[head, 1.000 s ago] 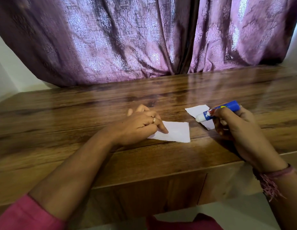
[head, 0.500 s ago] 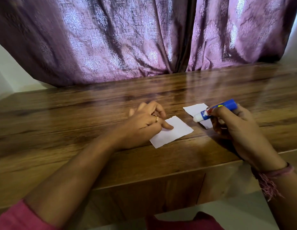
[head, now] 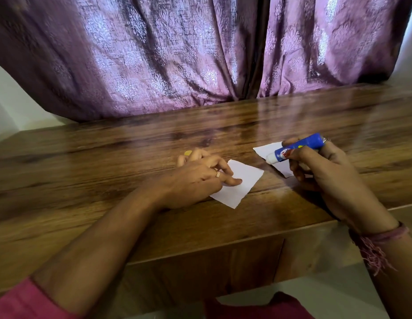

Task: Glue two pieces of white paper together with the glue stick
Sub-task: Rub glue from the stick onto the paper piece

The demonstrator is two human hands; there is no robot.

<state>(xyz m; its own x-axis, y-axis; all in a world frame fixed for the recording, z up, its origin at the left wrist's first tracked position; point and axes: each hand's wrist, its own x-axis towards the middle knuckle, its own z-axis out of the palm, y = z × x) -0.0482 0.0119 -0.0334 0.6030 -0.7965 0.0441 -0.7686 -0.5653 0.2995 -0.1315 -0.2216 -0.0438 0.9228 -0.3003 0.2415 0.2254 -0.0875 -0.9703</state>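
Observation:
A small white paper [head: 243, 184] lies turned like a diamond on the wooden table [head: 103, 162]. My left hand [head: 195, 178] rests on its left part, with the index fingertip pressed onto it and the other fingers curled. A small yellow thing [head: 188, 153] peeks out behind those fingers. A second white paper [head: 266, 149] lies to the right, partly hidden by my right hand [head: 324, 173]. That hand grips a blue glue stick [head: 297, 147], whose white tip points left and hovers just above the second paper.
A purple patterned curtain [head: 177, 54] hangs right behind the table's far edge. The table's front edge [head: 223, 248] runs just below my wrists, with pale floor [head: 315, 284] beneath. A thread bracelet [head: 375, 242] is on my right wrist.
My left hand has turned the near paper counter-clockwise, from flat-sided to diamond-wise. The right hand with the glue stick has stayed almost in place over the second paper.

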